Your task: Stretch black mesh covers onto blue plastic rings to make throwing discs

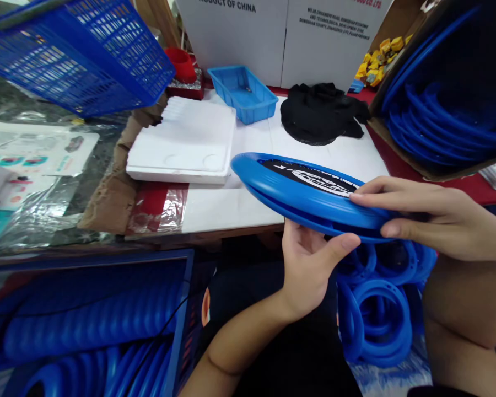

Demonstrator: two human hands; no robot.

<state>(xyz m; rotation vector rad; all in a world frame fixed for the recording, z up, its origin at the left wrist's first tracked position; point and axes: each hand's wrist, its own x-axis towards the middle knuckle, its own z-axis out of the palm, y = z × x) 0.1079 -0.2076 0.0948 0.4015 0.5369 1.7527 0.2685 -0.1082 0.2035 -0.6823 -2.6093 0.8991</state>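
A blue flying disc with a black printed centre is held tilted in front of me, above the table's front edge. Its upper and lower blue parts show a dark gap between them along the near rim. My left hand supports it from below, the thumb reaching out to the right and the other fingers hidden under the disc. With the fingers on top and the thumb at the lower rim, my right hand grips the right end. Beyond the disc, a stack of black fabric circles lies on the white table surface.
A white foam block and a light blue tray lie behind. A blue basket leans in at upper left. Blue discs fill a crate at lower left and a carton at right. Blue rings sit below my right hand.
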